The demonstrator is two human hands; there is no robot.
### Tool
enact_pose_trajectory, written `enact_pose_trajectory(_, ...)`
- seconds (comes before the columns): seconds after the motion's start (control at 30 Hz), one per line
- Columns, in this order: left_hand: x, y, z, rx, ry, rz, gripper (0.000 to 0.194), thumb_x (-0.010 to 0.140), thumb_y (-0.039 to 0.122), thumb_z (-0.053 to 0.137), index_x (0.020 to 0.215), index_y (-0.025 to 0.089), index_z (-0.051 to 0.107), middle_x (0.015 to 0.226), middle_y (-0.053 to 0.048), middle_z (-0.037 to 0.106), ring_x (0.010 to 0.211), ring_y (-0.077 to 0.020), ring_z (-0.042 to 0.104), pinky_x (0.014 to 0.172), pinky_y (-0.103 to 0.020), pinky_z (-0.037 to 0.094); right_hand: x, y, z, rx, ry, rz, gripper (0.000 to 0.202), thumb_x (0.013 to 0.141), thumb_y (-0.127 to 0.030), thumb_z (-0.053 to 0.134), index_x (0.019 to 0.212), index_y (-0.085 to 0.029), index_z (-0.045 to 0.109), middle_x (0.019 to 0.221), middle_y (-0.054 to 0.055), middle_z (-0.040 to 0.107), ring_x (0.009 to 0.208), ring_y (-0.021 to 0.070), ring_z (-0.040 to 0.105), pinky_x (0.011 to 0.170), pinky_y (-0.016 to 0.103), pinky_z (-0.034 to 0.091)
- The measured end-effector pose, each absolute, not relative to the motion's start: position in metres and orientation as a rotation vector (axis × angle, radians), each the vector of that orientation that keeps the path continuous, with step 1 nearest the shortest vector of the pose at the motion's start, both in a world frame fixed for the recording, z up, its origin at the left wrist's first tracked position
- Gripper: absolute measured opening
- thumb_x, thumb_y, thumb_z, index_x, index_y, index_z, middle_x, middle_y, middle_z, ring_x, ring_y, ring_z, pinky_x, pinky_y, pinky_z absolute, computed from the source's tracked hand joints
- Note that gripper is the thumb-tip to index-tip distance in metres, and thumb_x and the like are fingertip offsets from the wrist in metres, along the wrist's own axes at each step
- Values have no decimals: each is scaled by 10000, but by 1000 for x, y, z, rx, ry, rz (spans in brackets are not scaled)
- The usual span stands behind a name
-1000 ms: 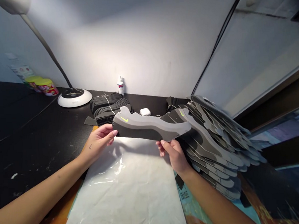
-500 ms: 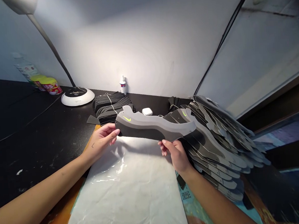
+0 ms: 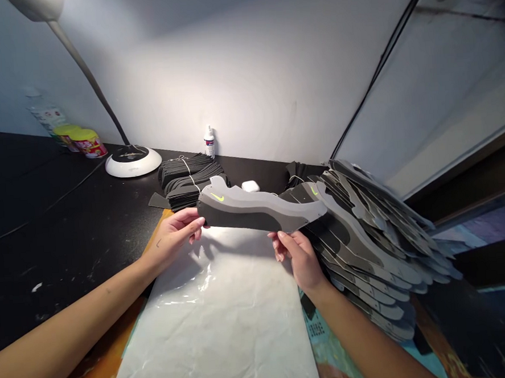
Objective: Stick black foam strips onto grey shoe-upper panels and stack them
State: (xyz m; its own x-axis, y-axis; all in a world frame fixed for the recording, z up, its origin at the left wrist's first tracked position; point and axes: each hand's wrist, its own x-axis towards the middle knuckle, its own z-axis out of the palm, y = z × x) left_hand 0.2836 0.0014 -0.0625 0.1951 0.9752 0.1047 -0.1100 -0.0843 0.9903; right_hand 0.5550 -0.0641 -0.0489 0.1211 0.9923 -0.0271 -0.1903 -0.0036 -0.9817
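A grey, wavy shoe upper piece (image 3: 245, 211) with a yellow-green swoosh is held up above a white plastic-covered sheet (image 3: 226, 322). My left hand (image 3: 178, 230) pinches its left end between thumb and fingers. At the lower edge, right of the middle, my right hand (image 3: 296, 257) grips it the same way. Beside my right forearm lies a fanned stack of similar shoe upper pieces (image 3: 367, 250), one showing the same swoosh. Behind the held piece are tied bundles of dark cut pieces (image 3: 187, 181).
A desk lamp (image 3: 133, 161) stands at the back left, near a red and yellow container (image 3: 90, 144) and a clear bottle (image 3: 45, 113). Against the wall is a small white bottle (image 3: 209, 143). A white case (image 3: 250, 186) sits behind the held piece.
The right end of the shoe upper piece has tipped slightly, and my right hand has risen a little with it. Both hands keep their hold. The whole view has shifted slightly.
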Motion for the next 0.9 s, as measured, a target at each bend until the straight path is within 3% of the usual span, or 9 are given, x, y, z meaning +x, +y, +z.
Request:
enact_pose_trajectory(0.2,283,2,-59,1306,968,1208,278,844,451,725,896,181,683,687,5,604,626,-119,554,527,-197,419,558,-62,-51,-1205,-1035,1157,374,727,-489,709,573,-164,606,631,25,600,482,77,420,481,233,348)
enact_pose_trajectory(0.43,282,5,-59,1277,988,1247,275,834,454,726,833,181,696,649,16,571,592,-110,536,510,-195,410,563,-62,-59,-1330,-1153,1067,373,758,-462,653,535,-171,585,607,34,595,504,97,414,486,252,317)
enact_pose_trajectory(0.63,283,3,-57,1257,982,1229,257,830,443,715,828,187,688,644,17,573,582,-114,531,509,-196,412,561,-63,-54,-1341,-1140,1076,324,754,-459,661,644,-155,672,628,35,611,512,102,416,501,256,334)
enact_pose_trajectory(0.9,286,3,-50,1264,1063,1253,221,781,382,711,711,181,655,604,20,562,541,-106,499,508,-194,397,560,-66,-53,-1230,-1085,1192,345,756,-495,692,684,-160,646,808,85,711,538,96,445,511,248,358)
